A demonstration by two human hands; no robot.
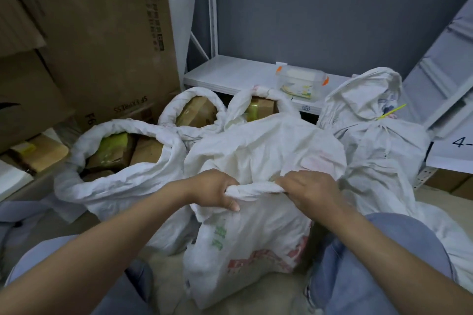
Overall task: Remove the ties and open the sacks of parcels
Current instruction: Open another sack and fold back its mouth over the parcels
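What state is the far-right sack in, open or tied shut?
Tied shut. The sack has its neck bunched under a yellow-green tie; its contents are hidden.

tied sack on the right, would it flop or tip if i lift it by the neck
The tied sack is wrinkled woven cloth, so it would probably sag and flop rather than hold shape. It bulges full below the yellow tie, so it is likely heavy. The loose top above the tie droops, so a grip there may slip.
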